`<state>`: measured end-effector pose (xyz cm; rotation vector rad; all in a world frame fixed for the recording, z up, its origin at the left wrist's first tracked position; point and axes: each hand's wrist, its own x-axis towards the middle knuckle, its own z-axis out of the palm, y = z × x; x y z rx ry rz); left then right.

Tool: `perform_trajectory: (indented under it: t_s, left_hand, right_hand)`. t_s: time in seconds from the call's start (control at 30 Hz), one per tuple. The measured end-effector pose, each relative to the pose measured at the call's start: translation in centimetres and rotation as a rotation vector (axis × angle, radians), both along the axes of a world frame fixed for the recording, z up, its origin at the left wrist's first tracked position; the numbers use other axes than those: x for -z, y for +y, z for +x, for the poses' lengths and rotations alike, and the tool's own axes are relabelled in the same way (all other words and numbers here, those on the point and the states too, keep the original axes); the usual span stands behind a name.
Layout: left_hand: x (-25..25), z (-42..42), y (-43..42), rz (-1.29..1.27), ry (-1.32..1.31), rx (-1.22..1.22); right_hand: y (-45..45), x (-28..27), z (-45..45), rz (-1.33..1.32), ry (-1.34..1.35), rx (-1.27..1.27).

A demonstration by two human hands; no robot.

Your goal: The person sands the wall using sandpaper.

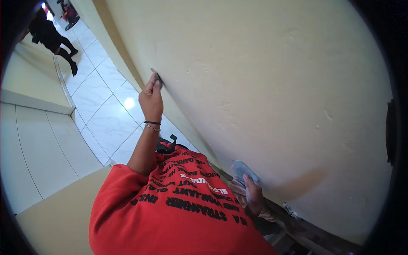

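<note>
My left hand (151,97), with a dark band and a chain bracelet at the wrist, is raised and closed around a small thin scraper blade (158,78) at the cream wall (263,76). Lower down on the right, my right hand (254,193) grips a flat grey plate (245,171) close to the wall, thumb on its face. The wall has small dents and rough marks between and beyond the hands. Most of the scraper is hidden by the fingers.
White tiled floor (100,93) lies at the left, where a person in dark clothes (46,32) stands. A fan-like object (70,16) is behind them. Pale panels (38,148) are at the far left. A dark ledge (314,231) with a small item (291,210) runs along the wall's bottom.
</note>
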<state>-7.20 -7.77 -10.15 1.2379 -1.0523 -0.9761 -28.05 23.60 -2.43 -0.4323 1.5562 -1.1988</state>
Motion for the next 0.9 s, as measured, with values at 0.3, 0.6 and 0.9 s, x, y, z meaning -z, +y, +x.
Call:
perform_trajectory:
  t_s: [0.3,0.6,0.9]
  left_hand:
    - [1.0,-0.9,0.4,0.012,-0.194,0.029]
    - [6.0,4.4,-8.1,0.497,0.381,0.106]
    - [6.1,6.3,-13.4,0.639,0.400,0.123]
  right_hand:
    - [-10.3,1.4,6.1,0.008,0.018,-0.114]
    - [-18.1,18.8,6.5,0.571,0.209,-0.351]
    - [-25.8,28.9,10.4,0.383,0.198,-0.243]
